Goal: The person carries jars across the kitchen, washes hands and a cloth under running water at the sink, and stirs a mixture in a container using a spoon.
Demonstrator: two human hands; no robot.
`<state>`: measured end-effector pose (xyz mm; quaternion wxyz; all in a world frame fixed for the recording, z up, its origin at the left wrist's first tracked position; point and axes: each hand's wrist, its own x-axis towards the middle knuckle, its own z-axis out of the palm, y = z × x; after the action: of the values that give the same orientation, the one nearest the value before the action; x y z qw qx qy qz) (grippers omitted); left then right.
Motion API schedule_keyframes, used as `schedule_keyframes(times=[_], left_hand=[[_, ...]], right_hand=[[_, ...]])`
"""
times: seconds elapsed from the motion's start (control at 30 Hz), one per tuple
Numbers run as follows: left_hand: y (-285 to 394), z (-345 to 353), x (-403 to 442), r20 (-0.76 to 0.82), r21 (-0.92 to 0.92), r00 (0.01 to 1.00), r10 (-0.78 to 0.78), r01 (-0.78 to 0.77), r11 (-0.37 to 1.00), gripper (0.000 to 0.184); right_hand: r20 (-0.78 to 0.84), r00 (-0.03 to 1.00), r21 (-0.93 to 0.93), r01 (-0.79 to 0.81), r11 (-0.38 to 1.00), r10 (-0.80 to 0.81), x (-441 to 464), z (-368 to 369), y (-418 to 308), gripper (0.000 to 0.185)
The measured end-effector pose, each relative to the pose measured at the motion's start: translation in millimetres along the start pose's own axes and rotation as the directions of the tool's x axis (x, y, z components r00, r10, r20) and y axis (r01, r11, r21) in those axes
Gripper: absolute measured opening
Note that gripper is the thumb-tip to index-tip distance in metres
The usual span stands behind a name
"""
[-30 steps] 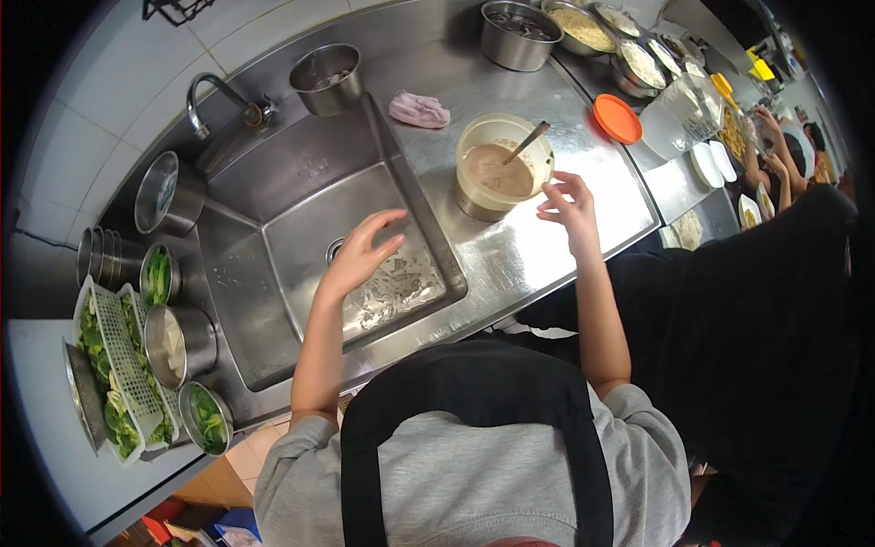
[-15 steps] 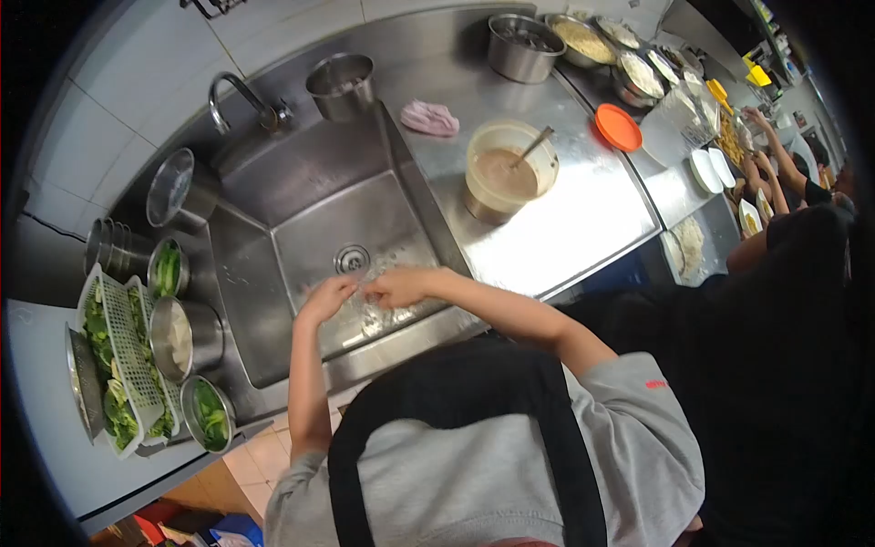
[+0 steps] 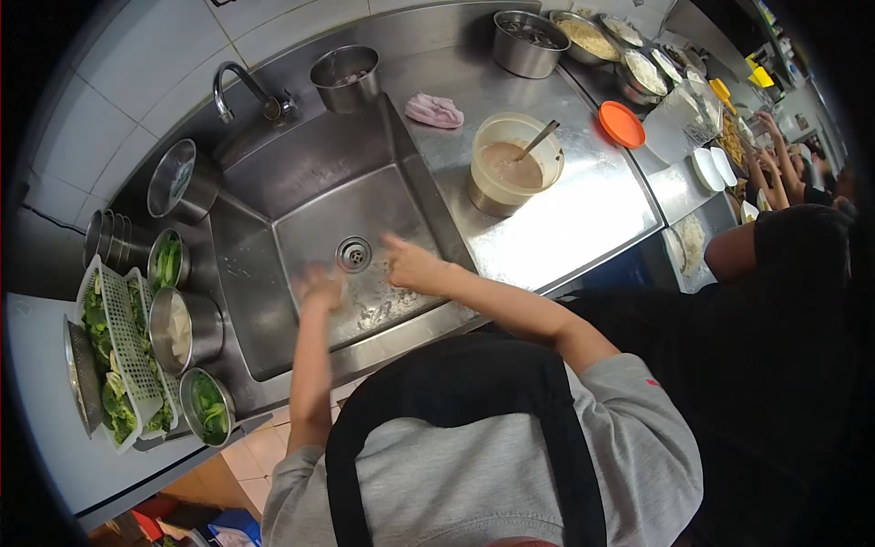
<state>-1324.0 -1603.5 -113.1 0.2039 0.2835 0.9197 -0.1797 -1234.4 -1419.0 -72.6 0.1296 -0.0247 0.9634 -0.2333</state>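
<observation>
Both my hands are over the steel sink (image 3: 310, 214). My left hand (image 3: 319, 288), smeared by motion, is left of and below the drain (image 3: 354, 254), its fingers spread. To the right of the drain is my right hand (image 3: 415, 267), with a finger pointing out toward the drain. Neither hand shows anything held. Wet, shiny patches mark the sink floor between and below them. The curved faucet (image 3: 239, 87) stands at the back left of the sink, and I see no stream of water from it.
On the right counter sit a tub of brownish liquid (image 3: 510, 169), a pink cloth (image 3: 434, 110) and an orange lid (image 3: 622, 124). Steel pots (image 3: 187, 330) and a white basket of greens (image 3: 132, 351) line the left side. People's arms (image 3: 779, 155) show at far right.
My hands were close together over the sink, with a clear, shiny blur around them. They have moved apart, left hand leftward and right hand rightward.
</observation>
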Motion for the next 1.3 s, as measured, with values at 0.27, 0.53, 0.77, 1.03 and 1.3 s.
schedule_keyframes(times=[0.27,0.53,0.77,1.03,1.3], left_hand=[[64,-96,27,-0.725,-0.687,0.674,-0.140,-0.695,0.212,0.025],[159,-176,65,-0.608,-0.771,0.792,0.062,-0.569,-0.287,0.027],[170,-195,66,-0.377,-0.893,0.896,0.236,-0.283,-0.350,0.043],[159,-178,44,-0.373,-0.864,0.903,0.213,-0.255,-0.435,0.044],[144,-165,18,-0.373,-0.864,0.903,0.213,-0.255,-0.434,0.045]], right_hand=[[-0.886,0.455,0.028,-0.125,0.992,0.083,-89,-195,106,0.020],[-0.672,0.697,-0.076,-0.400,0.913,0.250,-84,-216,176,0.014],[-0.563,0.816,0.177,-0.034,0.984,0.129,-83,-187,135,0.016],[-0.712,0.700,-0.074,-0.002,0.997,-0.052,-85,-185,115,0.013],[-0.683,0.729,-0.038,0.003,0.999,-0.028,-73,-176,111,0.015]])
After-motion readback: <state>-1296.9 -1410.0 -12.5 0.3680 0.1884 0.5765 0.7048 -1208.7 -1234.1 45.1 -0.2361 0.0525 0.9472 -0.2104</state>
